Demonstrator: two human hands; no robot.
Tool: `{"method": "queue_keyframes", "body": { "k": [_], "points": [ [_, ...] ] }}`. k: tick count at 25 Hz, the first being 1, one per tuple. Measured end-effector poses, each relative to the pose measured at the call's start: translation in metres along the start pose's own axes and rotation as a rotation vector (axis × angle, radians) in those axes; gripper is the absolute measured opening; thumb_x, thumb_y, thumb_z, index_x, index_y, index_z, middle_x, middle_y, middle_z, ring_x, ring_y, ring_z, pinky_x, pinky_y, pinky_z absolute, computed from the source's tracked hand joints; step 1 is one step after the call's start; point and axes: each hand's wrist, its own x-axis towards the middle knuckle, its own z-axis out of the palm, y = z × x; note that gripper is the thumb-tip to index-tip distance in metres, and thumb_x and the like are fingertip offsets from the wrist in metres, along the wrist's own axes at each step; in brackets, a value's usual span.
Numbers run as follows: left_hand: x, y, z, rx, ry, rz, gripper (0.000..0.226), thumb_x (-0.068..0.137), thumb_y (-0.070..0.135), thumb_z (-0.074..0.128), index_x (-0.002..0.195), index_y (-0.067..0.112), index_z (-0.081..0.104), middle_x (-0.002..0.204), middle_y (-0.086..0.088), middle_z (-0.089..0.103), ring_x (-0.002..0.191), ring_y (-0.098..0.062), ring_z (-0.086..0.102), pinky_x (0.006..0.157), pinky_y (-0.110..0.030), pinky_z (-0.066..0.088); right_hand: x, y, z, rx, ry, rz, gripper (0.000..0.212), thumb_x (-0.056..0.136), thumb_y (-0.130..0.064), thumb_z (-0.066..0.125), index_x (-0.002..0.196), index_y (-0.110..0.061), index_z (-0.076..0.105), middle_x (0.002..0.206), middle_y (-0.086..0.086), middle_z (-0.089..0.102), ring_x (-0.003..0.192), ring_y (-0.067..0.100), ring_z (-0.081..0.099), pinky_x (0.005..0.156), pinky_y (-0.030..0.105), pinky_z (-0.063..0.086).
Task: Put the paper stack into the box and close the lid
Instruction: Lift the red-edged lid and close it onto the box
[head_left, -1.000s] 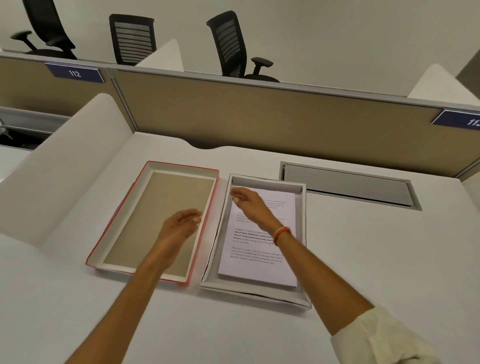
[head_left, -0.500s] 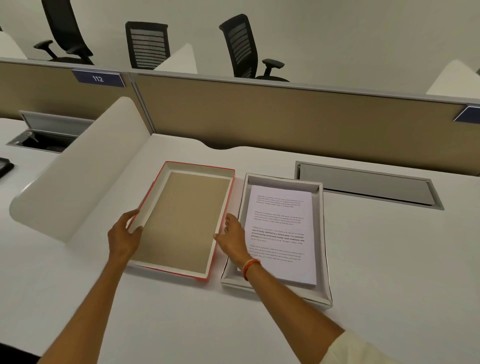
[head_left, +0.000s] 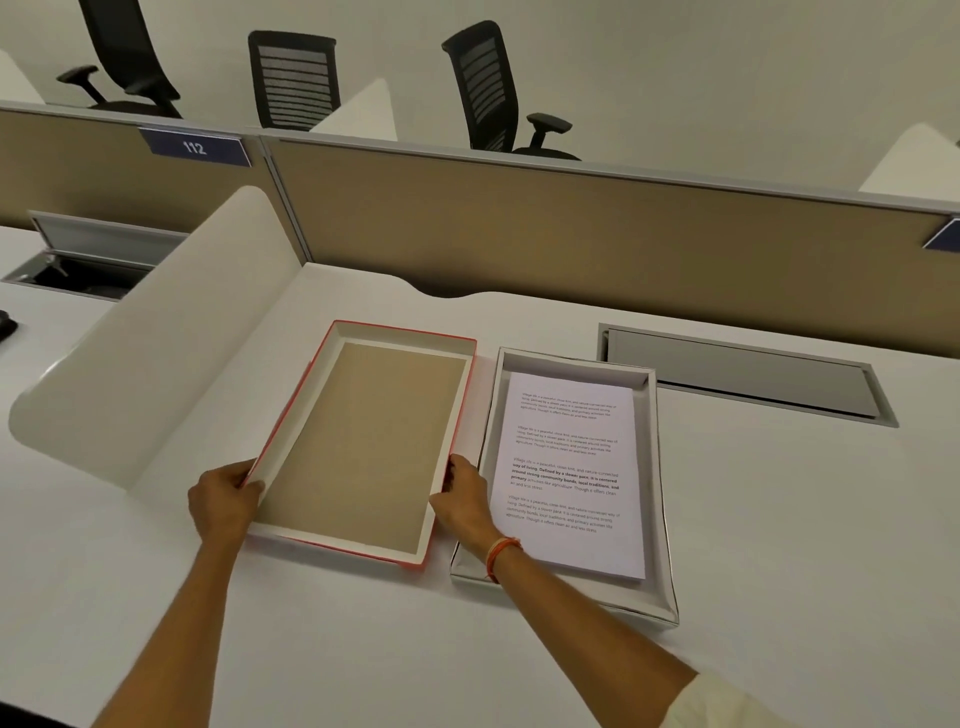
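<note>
White counter (head_left: 779, 519) carries two shallow trays side by side; the one on the left is the lid (head_left: 363, 441), lying upside down, red on its outer edge, white on its inner walls and brown cardboard across its floor; the one on the right is the box (head_left: 662, 519), pale grey-white, its long side just beside the lid; the paper stack (head_left: 571, 478) lies flat inside the box, white sheets printed with four short blocks of black text, closer to the box's left wall than its right; the left hand (head_left: 223, 501) is clamped on the lid's left wall near the near corner, thumb inside the wall and fingers outside; the right hand (head_left: 462, 501) grips the lid's right wall opposite, fingers curled over the rim, its wrist with an orange band (head_left: 501, 553) crossing above the box's near-left corner; the lid's near end looks slightly raised off the counter, though I cannot tell for certain; a curved white divider (head_left: 156, 353) stands to the left, a tan partition (head_left: 571, 228) runs along the back with a blue "112" sign (head_left: 195, 148), and black chairs (head_left: 488, 88) stand beyond it
</note>
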Motion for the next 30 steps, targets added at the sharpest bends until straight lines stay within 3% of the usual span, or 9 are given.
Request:
{"method": "queue_keyframes", "body": {
  "k": [4,7,9,11,13,16,21,27,30],
  "points": [
    [-0.015,0.029,-0.027,0.057,0.171,0.051,0.033,0.084,-0.002,0.06,0.115,0.002,0.07,0.105,-0.029,0.072,0.092,-0.048,0.067,0.085,-0.048,0.054,-0.003,-0.005,-0.007,0.003,-0.063,-0.014,0.046,0.074,0.006,0.07,0.117,-0.005,0.06,0.114,0.01,0.069,0.104,0.024,0.067,0.091,0.034,0.057],
    [-0.03,0.06,-0.051,0.106,0.309,0.095,0.032,0.089,0.001,0.055,0.117,0.004,0.07,0.104,-0.031,0.071,0.087,-0.052,0.064,0.079,-0.052,0.054,-0.007,-0.027,-0.008,-0.08,-0.026,-0.077,0.039,0.079,-0.006,0.068,0.116,-0.003,0.058,0.11,0.008,0.068,0.095,0.02,0.065,0.076,0.022,0.055],
    [-0.043,0.076,-0.059,0.125,0.358,0.135,0.031,0.092,0.003,0.053,0.119,0.005,0.069,0.1,-0.031,0.071,0.079,-0.051,0.063,0.072,-0.051,0.053,-0.01,-0.052,-0.002,-0.07,-0.028,-0.132,0.053,0.082,-0.02,0.067,0.13,-0.005,0.051,0.126,0.01,0.062,0.112,0.022,0.06,0.091,0.027,0.052],
    [-0.058,0.089,-0.062,0.149,0.402,0.199,0.031,0.093,0.002,0.051,0.119,0.005,0.068,0.089,-0.032,0.071,0.065,-0.046,0.06,0.062,-0.046,0.048,-0.018,-0.084,0.003,-0.023,-0.076,-0.194,0.051,0.084,-0.03,0.065,0.127,-0.007,0.052,0.129,0.009,0.059,0.124,0.023,0.054,0.103,0.035,0.047],
    [-0.076,0.1,-0.06,0.176,0.439,0.274,0.033,0.092,-0.002,0.05,0.117,0.006,0.069,0.075,-0.032,0.067,0.055,-0.037,0.05,0.057,-0.04,0.04,-0.027,-0.115,0.007,0.088,-0.12,-0.248,0.03,0.086,-0.033,0.064,0.104,-0.01,0.058,0.112,0.007,0.065,0.12,0.024,0.059,0.098,0.034,0.05],
    [-0.097,0.115,-0.057,0.178,0.485,0.366,0.03,0.093,-0.001,0.05,0.115,0.006,0.069,0.078,-0.032,0.068,0.051,-0.037,0.05,0.054,-0.036,0.038,-0.04,-0.153,0.013,0.263,-0.16,-0.271,0.048,0.086,-0.037,0.066,0.117,-0.002,0.061,0.107,0.013,0.069,0.104,0.025,0.067,0.095,0.039,0.055],
    [-0.122,0.127,-0.051,0.189,0.516,0.512,0.029,0.095,0.01,0.054,0.117,-0.001,0.068,0.104,-0.029,0.072,0.073,-0.051,0.07,0.054,-0.051,0.056,-0.046,-0.18,0.016,0.39,-0.172,-0.242,0.047,0.081,-0.038,0.072,0.112,-0.003,0.064,0.086,0.0,0.069,0.092,0.023,0.071,0.089,0.037,0.058],
    [-0.138,0.136,-0.039,0.235,0.545,0.66,0.034,0.086,0.009,0.068,0.118,-0.003,0.068,0.109,-0.024,0.072,0.091,-0.044,0.072,0.067,-0.053,0.06,-0.049,-0.199,-0.006,0.44,-0.211,-0.205,0.032,0.085,-0.01,0.07,0.113,0.003,0.063,0.113,0.018,0.069,0.1,0.031,0.07,0.073,0.028,0.061],
    [-0.148,0.143,-0.04,0.128,0.47,0.695,0.037,0.085,0.012,0.07,0.121,0.0,0.067,0.115,-0.024,0.07,0.101,-0.045,0.069,0.076,-0.058,0.058,-0.05,-0.2,-0.021,0.409,-0.191,-0.191,0.031,0.084,-0.001,0.069,0.113,0.007,0.061,0.117,0.023,0.067,0.104,0.035,0.068,0.078,0.037,0.061]
  ]
}}
